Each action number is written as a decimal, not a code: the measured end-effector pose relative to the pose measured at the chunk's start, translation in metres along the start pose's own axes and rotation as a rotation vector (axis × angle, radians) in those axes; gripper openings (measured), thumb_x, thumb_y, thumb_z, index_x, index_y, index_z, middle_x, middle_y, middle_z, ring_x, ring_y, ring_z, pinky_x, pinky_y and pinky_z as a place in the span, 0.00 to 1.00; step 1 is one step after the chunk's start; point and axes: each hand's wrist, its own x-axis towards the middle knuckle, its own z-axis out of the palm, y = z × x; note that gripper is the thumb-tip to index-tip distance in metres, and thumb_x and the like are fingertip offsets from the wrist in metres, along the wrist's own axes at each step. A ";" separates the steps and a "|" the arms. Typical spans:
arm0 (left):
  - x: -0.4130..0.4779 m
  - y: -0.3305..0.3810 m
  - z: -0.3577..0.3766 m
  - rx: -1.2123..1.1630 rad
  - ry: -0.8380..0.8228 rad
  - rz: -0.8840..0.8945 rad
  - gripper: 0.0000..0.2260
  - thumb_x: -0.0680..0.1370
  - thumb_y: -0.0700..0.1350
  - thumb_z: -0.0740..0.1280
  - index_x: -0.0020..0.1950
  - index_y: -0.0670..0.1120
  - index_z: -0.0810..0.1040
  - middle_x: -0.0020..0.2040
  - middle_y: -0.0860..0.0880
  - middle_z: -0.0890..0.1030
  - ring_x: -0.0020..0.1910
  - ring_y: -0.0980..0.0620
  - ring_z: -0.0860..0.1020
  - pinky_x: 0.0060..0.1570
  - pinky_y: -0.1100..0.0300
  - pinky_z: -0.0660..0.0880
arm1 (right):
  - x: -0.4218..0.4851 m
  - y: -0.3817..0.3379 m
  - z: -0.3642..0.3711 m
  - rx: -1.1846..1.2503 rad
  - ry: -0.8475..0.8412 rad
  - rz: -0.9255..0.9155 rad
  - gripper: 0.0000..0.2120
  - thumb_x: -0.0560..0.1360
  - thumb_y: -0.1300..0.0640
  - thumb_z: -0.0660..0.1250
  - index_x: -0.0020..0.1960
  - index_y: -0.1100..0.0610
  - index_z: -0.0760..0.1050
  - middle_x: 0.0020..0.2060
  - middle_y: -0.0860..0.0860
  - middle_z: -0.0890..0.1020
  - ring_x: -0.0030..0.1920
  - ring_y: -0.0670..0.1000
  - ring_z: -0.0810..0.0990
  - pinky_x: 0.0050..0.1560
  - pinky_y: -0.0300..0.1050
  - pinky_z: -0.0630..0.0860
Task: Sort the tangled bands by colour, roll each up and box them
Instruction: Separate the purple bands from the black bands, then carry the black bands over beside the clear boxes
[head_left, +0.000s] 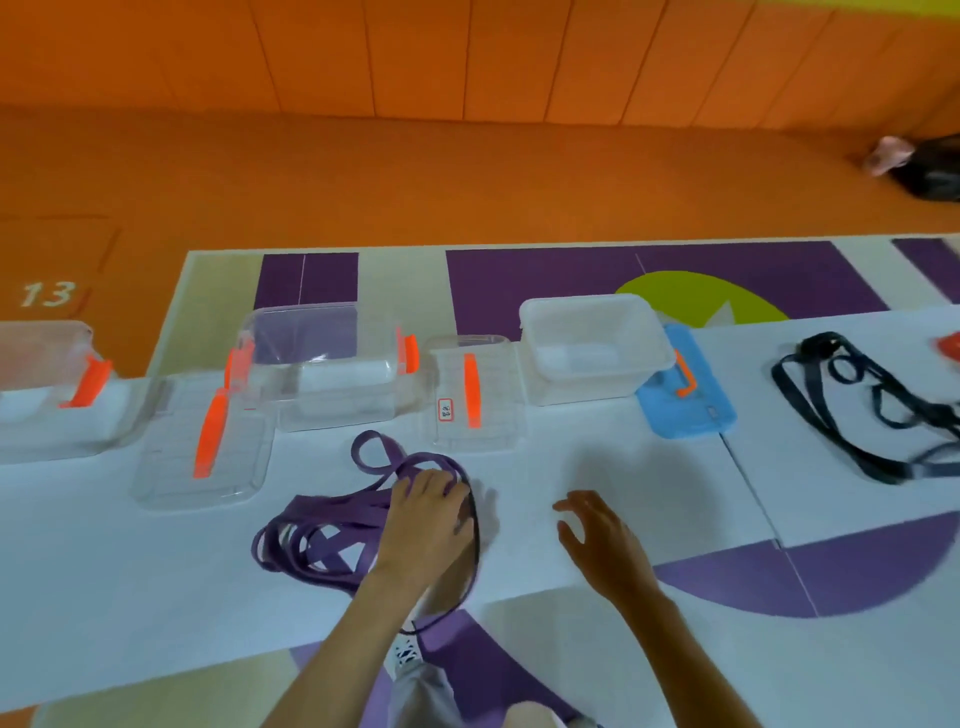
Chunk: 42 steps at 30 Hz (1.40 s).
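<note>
A loose heap of purple bands (322, 535) lies on the white table in front of me. My left hand (423, 519) lies on the right part of the heap, its fingers bent down onto the strands near a loop. My right hand (597, 540) hovers just right of it with fingers relaxed and spread, holding nothing. A tangle of dark blue bands (852, 410) lies at the far right. Three clear boxes stand along the far edge: one at the left (47, 395), one in the middle (332, 374) and a whitish one (592, 353).
Two clear lids with orange handles (208, 441) (475, 395) lie flat beside the boxes, and a blue lid (685, 395) lies right of the whitish box. A red thing (948, 345) shows at the right edge. The table's near edge runs below my forearms.
</note>
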 end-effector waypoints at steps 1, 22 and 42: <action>0.004 0.020 -0.002 0.017 0.002 0.024 0.14 0.74 0.52 0.74 0.58 0.50 0.84 0.57 0.50 0.83 0.60 0.45 0.81 0.61 0.44 0.78 | -0.008 0.013 -0.010 0.005 0.020 0.015 0.13 0.84 0.51 0.64 0.67 0.49 0.79 0.71 0.47 0.76 0.67 0.49 0.79 0.65 0.46 0.77; 0.113 0.454 0.016 0.032 0.120 0.533 0.12 0.76 0.51 0.65 0.54 0.51 0.84 0.50 0.54 0.83 0.48 0.48 0.82 0.42 0.52 0.76 | -0.171 0.347 -0.208 0.065 0.372 0.418 0.13 0.83 0.51 0.64 0.66 0.47 0.80 0.63 0.42 0.80 0.59 0.50 0.83 0.50 0.48 0.79; 0.381 0.697 0.131 0.030 -0.326 0.467 0.36 0.83 0.54 0.66 0.85 0.52 0.50 0.81 0.50 0.62 0.77 0.44 0.65 0.71 0.41 0.69 | 0.006 0.653 -0.356 0.006 0.201 0.470 0.13 0.85 0.49 0.63 0.67 0.48 0.78 0.65 0.45 0.79 0.55 0.49 0.83 0.51 0.47 0.81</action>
